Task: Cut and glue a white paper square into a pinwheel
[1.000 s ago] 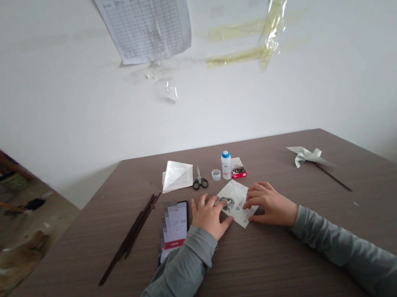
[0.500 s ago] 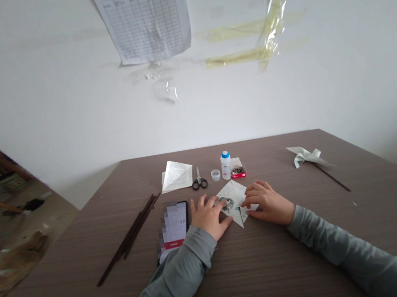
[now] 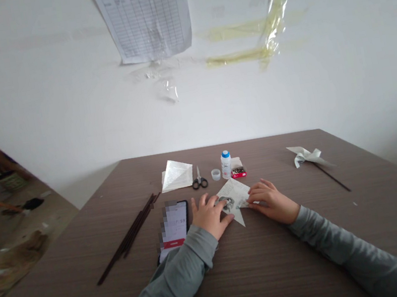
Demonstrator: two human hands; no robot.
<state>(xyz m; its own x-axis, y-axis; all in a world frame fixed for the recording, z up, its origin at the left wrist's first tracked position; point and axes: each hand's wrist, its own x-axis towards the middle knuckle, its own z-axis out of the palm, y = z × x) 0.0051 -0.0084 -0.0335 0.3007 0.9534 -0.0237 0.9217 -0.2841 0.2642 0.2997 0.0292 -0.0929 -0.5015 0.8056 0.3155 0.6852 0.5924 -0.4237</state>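
Observation:
A printed square of paper (image 3: pixel 236 193) lies on the brown table (image 3: pixel 241 272) in front of me, its right corner folded in toward the middle. My left hand (image 3: pixel 209 216) rests flat on its left side with fingers spread. My right hand (image 3: pixel 271 201) presses down on the folded right part, fingers curled over the paper's edge.
A phone (image 3: pixel 175 225) lies left of my left hand, with several dark thin sticks (image 3: pixel 129 237) further left. Behind the paper stand folded paper (image 3: pixel 177 174), scissors (image 3: pixel 199 181), a small cap (image 3: pixel 216 174), a white bottle (image 3: pixel 225 164) and a red box of pins (image 3: pixel 238 170). A finished paper pinwheel (image 3: pixel 311 157) lies at the right.
My right hand has folded the paper's lower right corner up and inward, then slid a little right along the fold. My left hand stayed in place.

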